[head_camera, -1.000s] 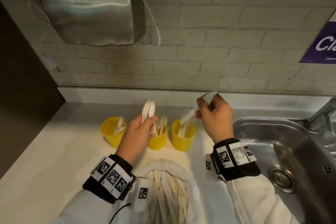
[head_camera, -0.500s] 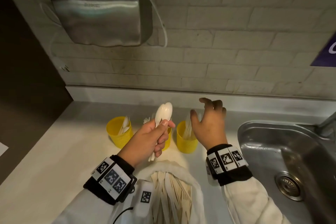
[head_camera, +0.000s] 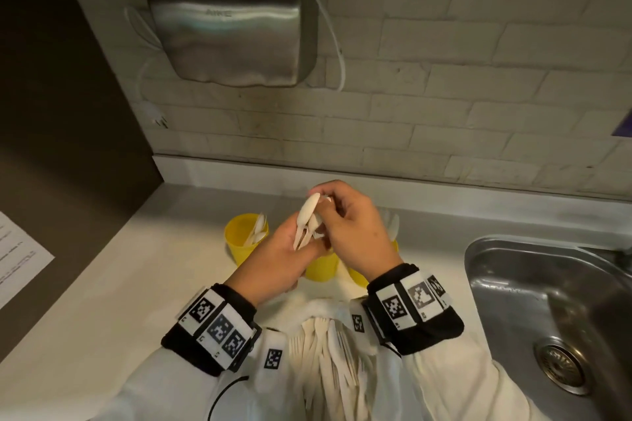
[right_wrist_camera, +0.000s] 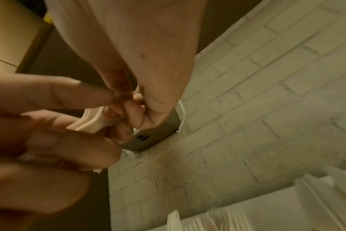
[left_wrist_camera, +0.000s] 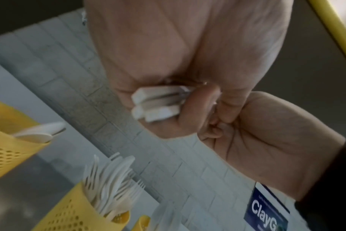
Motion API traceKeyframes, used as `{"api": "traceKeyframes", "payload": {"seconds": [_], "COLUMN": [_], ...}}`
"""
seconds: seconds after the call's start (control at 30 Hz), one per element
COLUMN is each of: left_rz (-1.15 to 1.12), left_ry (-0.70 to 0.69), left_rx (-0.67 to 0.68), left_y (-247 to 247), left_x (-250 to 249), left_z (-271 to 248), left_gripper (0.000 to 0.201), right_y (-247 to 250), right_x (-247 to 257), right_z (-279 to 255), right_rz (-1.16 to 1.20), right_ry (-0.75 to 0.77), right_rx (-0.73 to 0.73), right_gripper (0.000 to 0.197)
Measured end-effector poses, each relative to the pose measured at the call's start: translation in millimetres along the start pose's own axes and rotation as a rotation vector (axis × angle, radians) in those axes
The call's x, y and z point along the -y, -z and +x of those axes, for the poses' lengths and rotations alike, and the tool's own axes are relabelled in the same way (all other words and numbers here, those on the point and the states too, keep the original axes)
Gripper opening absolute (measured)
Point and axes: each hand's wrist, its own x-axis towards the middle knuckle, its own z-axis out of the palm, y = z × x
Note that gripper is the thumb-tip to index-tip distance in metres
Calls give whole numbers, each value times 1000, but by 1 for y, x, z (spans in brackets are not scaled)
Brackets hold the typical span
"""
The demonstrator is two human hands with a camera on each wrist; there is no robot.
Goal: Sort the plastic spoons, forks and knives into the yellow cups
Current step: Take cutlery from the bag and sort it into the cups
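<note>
My left hand (head_camera: 301, 246) grips a bundle of white plastic spoons (head_camera: 307, 215) by the handles, bowls up, above the middle yellow cup (head_camera: 321, 268). The handle ends (left_wrist_camera: 156, 106) stick out of its fist. My right hand (head_camera: 330, 207) has come across and its fingertips (right_wrist_camera: 128, 112) pinch a piece in that bundle (right_wrist_camera: 93, 121). The left yellow cup (head_camera: 241, 243) holds spoons. The middle cup (left_wrist_camera: 75, 209) holds forks. Most of the right yellow cup (head_camera: 357, 278) is hidden behind my right wrist, with knives (head_camera: 393, 225) showing above it.
A white bag (head_camera: 318, 308) of mixed cutlery (head_camera: 328, 355) lies open at the counter's front edge between my forearms. A steel sink (head_camera: 547, 301) is sunk into the counter on the right. A metal hand dryer (head_camera: 225, 27) hangs on the brick wall. A paper sheet (head_camera: 17, 256) lies far left.
My right hand left a knife in the right cup, opened, then moved left onto the bundle. My left hand raised the spoons from beside the middle cup.
</note>
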Motion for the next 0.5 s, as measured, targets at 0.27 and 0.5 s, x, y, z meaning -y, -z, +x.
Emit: {"api": "traceKeyframes", "payload": {"seconds": [0.27, 0.5], "left_rz": [-203, -165], "left_ry": [98, 27], "left_rx": [150, 230], "left_y": [52, 83], "left_x": [5, 12], "left_z": [-10, -1], "left_gripper": [9, 31], "right_y": [-14, -38], "right_x": [14, 10], "right_z": [6, 23], "right_rz": [-85, -297], "right_ry": [170, 244], "right_rx": [315, 189], "right_gripper": [40, 9]}}
